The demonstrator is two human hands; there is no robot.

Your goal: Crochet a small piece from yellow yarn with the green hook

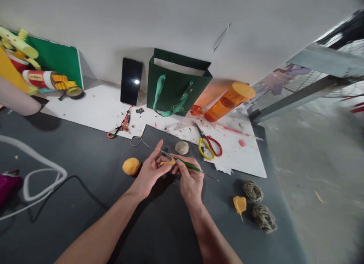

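My right hand (192, 179) is closed around a crochet hook (190, 165) with a green grip, its metal ends showing on both sides. My left hand (151, 170) pinches a small yellow crochet piece (170, 162) and has its index finger raised, with a thin strand running past it. The hook's tip is at the yellow piece; the exact stitch is too small to make out. A yellow yarn ball (131, 166) lies left of my left hand. Just beyond my fingers sits a beige yarn ball (181, 147) with a loose greyish strand (142, 141) nearby.
Scissors (209, 144) with red and yellow handles lie on white board. Behind stand a green paper bag (176, 85), a phone (131, 81) and an orange bottle (229, 101). Grey-green yarn balls (264, 218) and a yellow crocheted piece (239, 205) lie right; a white cable (42, 154) loops left.
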